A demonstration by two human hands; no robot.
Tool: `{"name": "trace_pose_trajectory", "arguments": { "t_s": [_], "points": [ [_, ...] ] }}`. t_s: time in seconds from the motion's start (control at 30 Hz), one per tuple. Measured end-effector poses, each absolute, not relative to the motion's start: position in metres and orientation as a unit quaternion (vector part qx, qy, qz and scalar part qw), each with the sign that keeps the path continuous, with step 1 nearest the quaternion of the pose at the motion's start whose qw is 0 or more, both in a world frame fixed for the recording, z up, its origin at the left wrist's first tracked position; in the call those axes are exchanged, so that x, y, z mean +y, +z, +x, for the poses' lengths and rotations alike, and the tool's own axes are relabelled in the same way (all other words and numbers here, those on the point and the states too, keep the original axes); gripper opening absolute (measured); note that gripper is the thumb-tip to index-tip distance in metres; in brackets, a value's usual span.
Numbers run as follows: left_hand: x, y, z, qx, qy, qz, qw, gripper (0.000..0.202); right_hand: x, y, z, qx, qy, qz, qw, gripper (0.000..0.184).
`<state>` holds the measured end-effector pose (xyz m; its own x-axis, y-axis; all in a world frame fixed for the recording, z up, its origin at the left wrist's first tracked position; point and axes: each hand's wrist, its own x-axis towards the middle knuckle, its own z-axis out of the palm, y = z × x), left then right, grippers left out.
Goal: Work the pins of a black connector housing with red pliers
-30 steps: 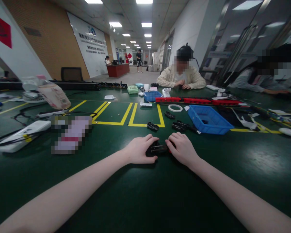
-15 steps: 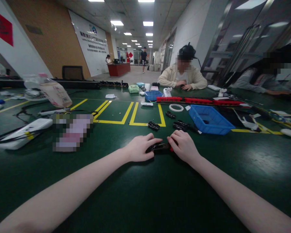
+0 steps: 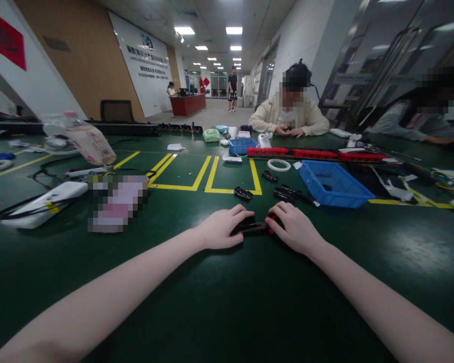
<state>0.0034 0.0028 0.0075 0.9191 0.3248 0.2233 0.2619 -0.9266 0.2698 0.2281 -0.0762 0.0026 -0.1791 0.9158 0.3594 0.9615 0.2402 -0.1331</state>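
My left hand (image 3: 221,228) rests low over the green table, its thumb and fingers closed around one end of a dark, elongated piece (image 3: 254,229). At the other end of that piece, my right hand (image 3: 293,226) has its fingers curled over a red-and-black part (image 3: 271,228). My fingers hide most of both, so I cannot tell their kind or whether they are joined. Just beyond my hands lie a black ridged part (image 3: 243,193), another small black part (image 3: 270,176) and a larger black cluster (image 3: 286,193).
A blue bin (image 3: 335,197) stands beyond my right hand, near a white ring (image 3: 279,165) and a long red strip (image 3: 310,154). Leftward are a phone (image 3: 121,204), a white device with cables (image 3: 47,204) and a bottle (image 3: 91,141). A person (image 3: 289,113) sits opposite.
The view has shifted slightly, and my hands stay almost in place. More red shows beneath my right fingers, and the dark piece has turned a little. The seated person's hands have moved slightly.
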Motion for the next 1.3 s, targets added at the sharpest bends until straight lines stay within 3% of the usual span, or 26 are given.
{"name": "trace_pose_trajectory", "arguments": {
  "t_s": [0.4, 0.83, 1.17, 1.3],
  "points": [
    [0.005, 0.007, 0.003, 0.165, 0.145, 0.954, 0.203, 0.049, -0.072, 0.007, 0.237, -0.765, -0.109, -0.6, 0.207, 0.034],
    [0.006, 0.009, 0.006, 0.154, 0.123, 0.969, 0.147, 0.041, -0.073, 0.009, 0.242, -0.779, -0.096, -0.578, 0.223, 0.036],
    [0.005, 0.01, 0.005, 0.16, 0.124, 0.967, 0.154, 0.038, -0.076, 0.008, 0.251, -0.797, -0.034, -0.577, 0.176, 0.033],
    [0.005, 0.011, 0.005, 0.165, 0.119, 0.968, 0.149, 0.038, -0.08, 0.005, 0.26, -0.818, -0.018, -0.555, 0.149, 0.051]
  ]
}}
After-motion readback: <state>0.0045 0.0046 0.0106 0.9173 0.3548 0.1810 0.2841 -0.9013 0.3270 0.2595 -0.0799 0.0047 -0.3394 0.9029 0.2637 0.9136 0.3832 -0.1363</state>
